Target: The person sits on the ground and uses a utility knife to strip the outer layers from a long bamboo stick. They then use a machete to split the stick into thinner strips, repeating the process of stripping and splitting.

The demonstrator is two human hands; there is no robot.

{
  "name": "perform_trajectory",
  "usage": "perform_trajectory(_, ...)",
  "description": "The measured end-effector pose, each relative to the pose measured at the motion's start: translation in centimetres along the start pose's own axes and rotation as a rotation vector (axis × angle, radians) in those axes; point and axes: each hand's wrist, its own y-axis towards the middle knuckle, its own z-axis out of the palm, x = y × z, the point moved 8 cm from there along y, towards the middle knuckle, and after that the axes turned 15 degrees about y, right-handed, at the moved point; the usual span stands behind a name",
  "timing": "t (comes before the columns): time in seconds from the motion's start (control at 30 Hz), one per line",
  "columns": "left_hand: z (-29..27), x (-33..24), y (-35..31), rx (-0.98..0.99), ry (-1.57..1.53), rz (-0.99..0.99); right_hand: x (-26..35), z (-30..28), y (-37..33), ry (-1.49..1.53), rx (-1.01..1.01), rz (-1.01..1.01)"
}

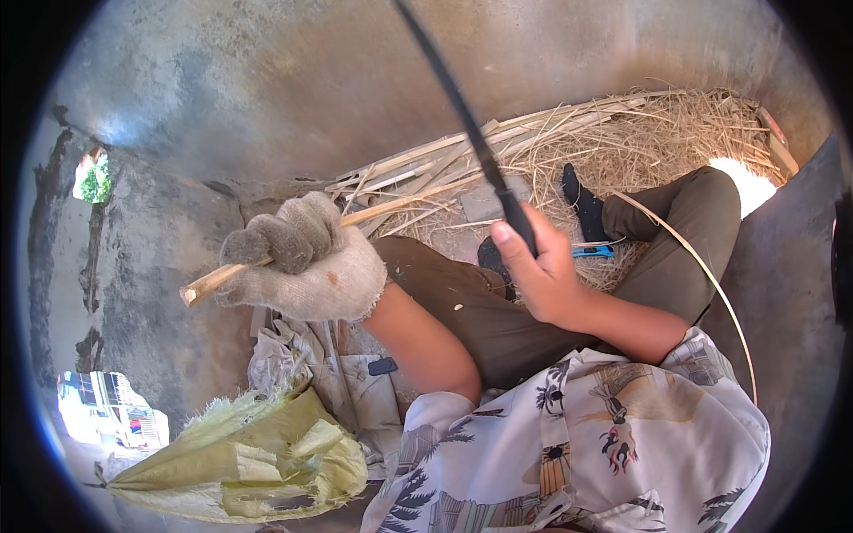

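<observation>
My left hand (311, 266), in a dirty beige knit work glove, is closed around a bamboo strip (400, 204). The strip's pale cut end pokes out to the left of the glove, and its other end runs up right toward the shavings. In my bare right hand (549, 280) is the black handle of a long, dark-bladed knife (458, 99). Its blade points up and slightly left, raised and apart from the strip. My legs (684, 231) in brown trousers are bent beneath my hands.
Bamboo shavings (684, 133) and loose strips are heaped at the far right, with a blue-handled tool (593, 252) by my foot. A thin curved strip (711, 271) arcs on the right. A yellow-green sack (258, 453) and small black object (383, 366) lie lower left. Walls (355, 80) stand close around.
</observation>
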Motion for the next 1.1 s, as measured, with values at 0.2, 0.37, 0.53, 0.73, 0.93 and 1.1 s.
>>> perform_trajectory(0.2,1.3,0.0,-0.8,0.016,0.219,0.052,-5.0,0.9,-1.0,-0.198,0.156,0.159)
perform_trajectory(0.37,-0.6,0.7,-1.0,-0.228,0.097,0.003,4.1,1.6,-0.8,-0.046,0.090,-0.178)
perform_trajectory(0.53,1.1,-0.3,-1.1,-0.099,0.172,0.044,-4.3,0.3,-0.3,-0.301,0.204,0.176)
perform_trajectory(0.73,-0.1,-0.6,-0.9,-0.076,0.088,0.012,0.6,-0.2,-0.6,0.442,0.080,-0.228)
perform_trajectory(0.93,-0.5,-1.3,-1.3,-0.179,0.151,0.055,-6.4,-1.9,-0.3,0.053,-0.077,0.441)
perform_trajectory(1.1,-1.0,-1.5,-1.6,-0.360,0.167,0.078,-3.0,1.2,-1.6,0.185,0.066,0.182)
